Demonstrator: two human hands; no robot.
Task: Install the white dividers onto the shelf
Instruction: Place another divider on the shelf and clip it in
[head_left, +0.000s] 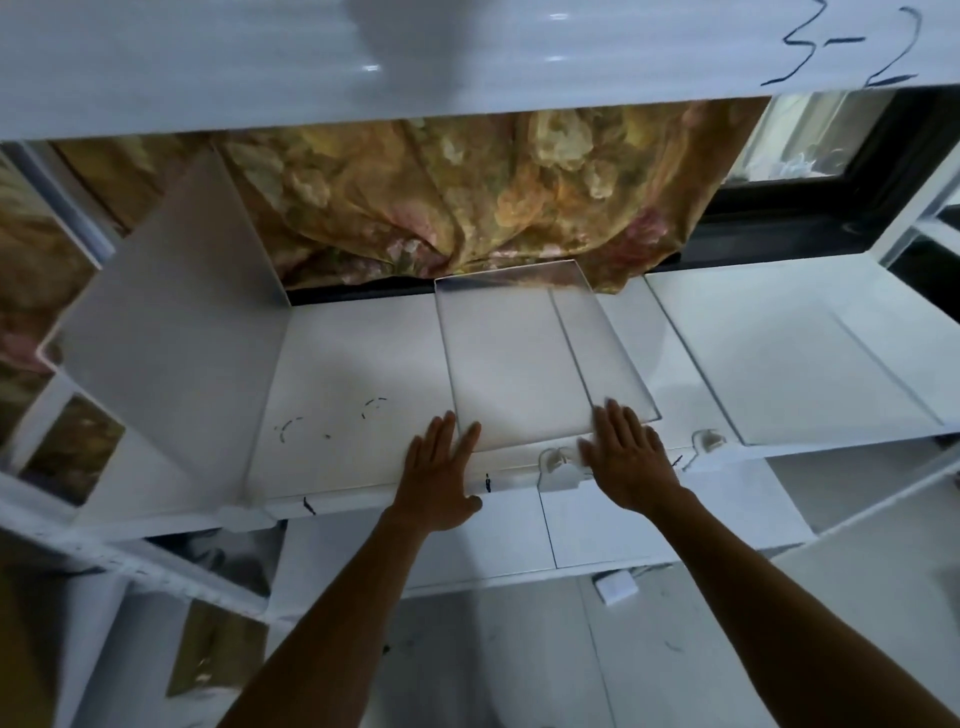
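Note:
A translucent white divider (514, 358) rests on the middle of the white shelf (353, 374), tilted, its far edge raised toward the curtain. My left hand (441, 467) lies flat at its near left corner, fingers spread. My right hand (628, 457) presses flat on its near right corner. Another white divider (171, 338) stands upright at the shelf's left end. A further divider (789, 353) lies flat on the shelf's right part. Two clear plastic clips (553, 460) (709, 441) sit on the shelf's front edge.
A flowered yellow curtain (467, 197) hangs behind the shelf, beside a dark window frame (810, 208). An upper white shelf board (467, 57) marked "3-2" overhangs. A lower shelf (649, 525) and a small white block (615, 587) lie below.

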